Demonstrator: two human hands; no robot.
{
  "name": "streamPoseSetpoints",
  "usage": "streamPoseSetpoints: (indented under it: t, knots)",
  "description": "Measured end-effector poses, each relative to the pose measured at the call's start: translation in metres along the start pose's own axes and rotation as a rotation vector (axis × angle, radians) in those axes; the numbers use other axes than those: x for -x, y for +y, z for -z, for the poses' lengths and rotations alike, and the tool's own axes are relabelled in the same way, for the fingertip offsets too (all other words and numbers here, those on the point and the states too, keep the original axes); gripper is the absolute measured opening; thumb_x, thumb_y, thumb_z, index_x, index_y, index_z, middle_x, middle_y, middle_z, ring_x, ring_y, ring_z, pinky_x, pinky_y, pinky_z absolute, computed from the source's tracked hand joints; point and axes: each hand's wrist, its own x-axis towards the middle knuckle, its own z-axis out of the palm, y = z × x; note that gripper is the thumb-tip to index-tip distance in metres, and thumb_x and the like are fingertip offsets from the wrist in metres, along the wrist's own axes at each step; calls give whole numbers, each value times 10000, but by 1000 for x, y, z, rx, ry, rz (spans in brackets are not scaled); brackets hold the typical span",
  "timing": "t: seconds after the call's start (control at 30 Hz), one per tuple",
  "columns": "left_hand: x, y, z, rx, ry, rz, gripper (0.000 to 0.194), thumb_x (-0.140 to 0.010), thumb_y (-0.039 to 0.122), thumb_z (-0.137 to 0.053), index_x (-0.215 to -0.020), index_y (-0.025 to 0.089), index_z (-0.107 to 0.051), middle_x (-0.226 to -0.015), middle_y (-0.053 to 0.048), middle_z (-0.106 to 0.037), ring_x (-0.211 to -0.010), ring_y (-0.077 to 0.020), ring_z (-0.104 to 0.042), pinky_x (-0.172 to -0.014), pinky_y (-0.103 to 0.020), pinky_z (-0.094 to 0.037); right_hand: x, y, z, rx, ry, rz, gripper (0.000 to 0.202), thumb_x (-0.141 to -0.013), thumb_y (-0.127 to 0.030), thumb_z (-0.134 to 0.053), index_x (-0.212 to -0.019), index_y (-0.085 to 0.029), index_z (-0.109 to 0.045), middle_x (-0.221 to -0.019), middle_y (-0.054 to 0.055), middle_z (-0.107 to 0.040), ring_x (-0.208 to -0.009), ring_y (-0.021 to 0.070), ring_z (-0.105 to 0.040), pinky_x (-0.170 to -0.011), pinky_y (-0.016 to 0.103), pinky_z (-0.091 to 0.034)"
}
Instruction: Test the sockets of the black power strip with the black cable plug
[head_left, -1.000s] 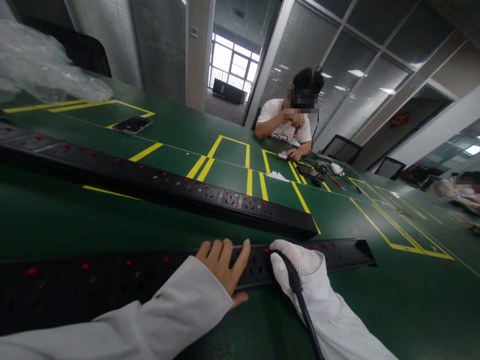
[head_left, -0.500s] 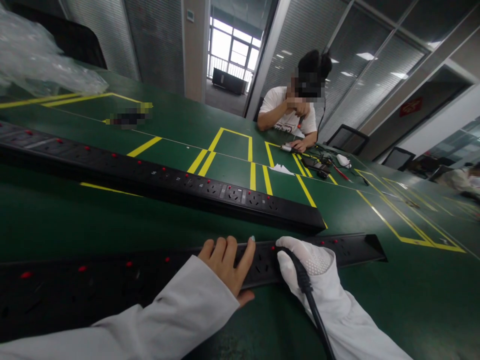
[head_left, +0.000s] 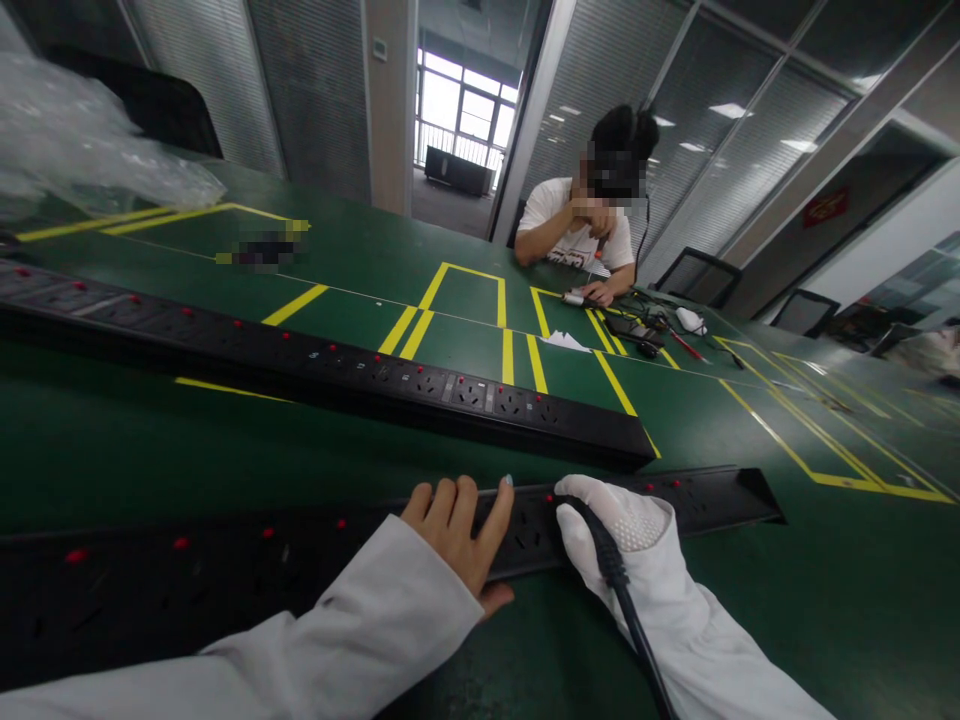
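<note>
A long black power strip [head_left: 716, 495] with red lights beside its sockets lies across the table in front of me. My left hand [head_left: 457, 530], bare below a white sleeve, grips it from above, fingers over the far side and thumb at the near edge. Just right of it, my right hand [head_left: 611, 515] in a white dotted glove is closed around a black power plug [head_left: 600, 540] at a socket. From that plug a thick black cable [head_left: 637, 630] runs down toward me. How deep the plug sits is hidden by the glove.
A second long power strip [head_left: 600, 430] lies just beyond. Yellow tape marks the green table [head_left: 862, 590]. Across it sits a person [head_left: 574, 220] beside cables and tools [head_left: 637, 330]. Clear plastic wrapping [head_left: 97, 150] lies at the far left.
The whole view has shifted slightly, with both strips appearing a little further right. Both hands keep their hold, with the plug at the same socket.
</note>
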Motion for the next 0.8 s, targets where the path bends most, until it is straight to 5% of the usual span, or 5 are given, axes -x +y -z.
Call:
streamPoseSetpoints:
  t: [0.53, 0.8]
  knots:
    - [0, -1, 2, 10, -12, -11, 782, -620, 541, -548, -1266, 184, -288, -1089, -205, -468, -896, -325, -466, -737, -435, -324, -2, -1, 5, -55, -36, 17, 211, -734, -345, -427, -822, -219, -571, -645, -31, -583, -570, 75, -545, -567, 186, -374]
    - [0, -1, 1, -5, -30, -9, 780, -629, 554, -533, -1271, 193, -276, -1099, -197, -468, -900, -316, -470, -734, -431, -327, -8, 0, 6, -116, -116, -148, 265, -718, -409, -426, -734, -202, -591, -414, -43, -445, -347, 35, -386, -385, 159, -257]
